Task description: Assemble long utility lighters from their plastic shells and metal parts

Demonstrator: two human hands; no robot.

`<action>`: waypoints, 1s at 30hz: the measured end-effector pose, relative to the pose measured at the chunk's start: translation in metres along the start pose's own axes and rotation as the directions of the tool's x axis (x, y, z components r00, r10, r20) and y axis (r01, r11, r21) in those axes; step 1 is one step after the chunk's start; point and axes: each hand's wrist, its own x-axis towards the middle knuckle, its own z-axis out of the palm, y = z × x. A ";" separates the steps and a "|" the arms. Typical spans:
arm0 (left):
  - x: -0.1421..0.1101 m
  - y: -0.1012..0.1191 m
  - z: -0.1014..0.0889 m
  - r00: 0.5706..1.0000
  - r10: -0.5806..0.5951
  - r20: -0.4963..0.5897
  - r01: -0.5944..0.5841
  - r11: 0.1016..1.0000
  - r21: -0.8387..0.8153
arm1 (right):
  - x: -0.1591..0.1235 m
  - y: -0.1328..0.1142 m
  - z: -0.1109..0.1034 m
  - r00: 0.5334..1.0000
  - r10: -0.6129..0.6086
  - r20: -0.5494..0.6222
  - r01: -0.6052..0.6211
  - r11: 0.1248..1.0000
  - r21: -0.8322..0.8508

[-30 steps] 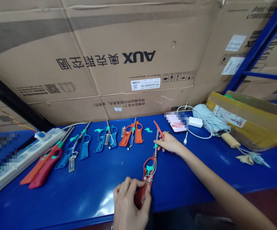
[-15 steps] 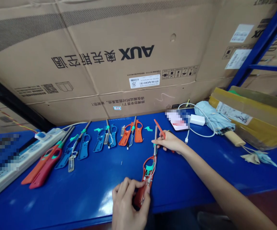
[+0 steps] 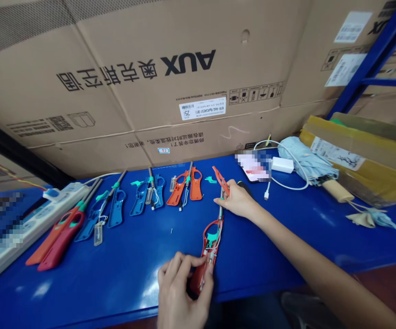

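My left hand (image 3: pixel 181 292) is closed around the lower handle of an opened red-orange gas lighter (image 3: pixel 205 246), near the front edge of the table. Its clear fuel tank, green trigger and white wires show inside the half shell, and its metal tube points away from me. My right hand (image 3: pixel 239 199) is closed on a loose orange lighter shell half (image 3: pixel 220 179), whose looped end sticks out past the fingers. Those fingers sit at the metal tube; whether they also grip it I cannot tell. A green plastic piece (image 3: pixel 210 180) lies just left of the right hand.
Several opened lighters, blue (image 3: pixel 116 211) and orange (image 3: pixel 195 185), lie in a row behind. Left are two closed lighters (image 3: pixel 62 240) and a power strip (image 3: pixel 29 219). A small pin (image 3: pixel 171 230) lies mid-table. A phone (image 3: pixel 252 167), charger (image 3: pixel 282 165), umbrella (image 3: pixel 303 155) and taped box (image 3: pixel 362 160) stand right.
My right hand has moved slightly, and the orange shell half in it now shows its looped end. My left hand keeps its hold on the lighter. The camera view has shifted a little.
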 end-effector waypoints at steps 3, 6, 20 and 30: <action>0.001 0.000 0.000 1.000 0.006 0.000 -0.006 1.000 0.008 | -0.004 -0.004 0.002 1.000 -0.008 -0.014 0.007 0.999 -0.033; 0.001 0.001 -0.001 1.000 0.003 0.011 -0.004 1.000 0.009 | -0.007 -0.003 0.004 0.999 -0.002 -0.045 0.000 0.999 -0.049; 0.002 0.004 0.000 0.999 -0.035 -0.016 0.035 0.999 -0.015 | -0.011 0.005 -0.020 0.981 0.047 0.188 -0.090 0.969 0.231; 0.001 0.002 -0.002 0.999 -0.036 0.003 0.036 0.999 -0.021 | -0.010 0.005 -0.010 0.931 0.074 0.357 -0.206 0.915 0.347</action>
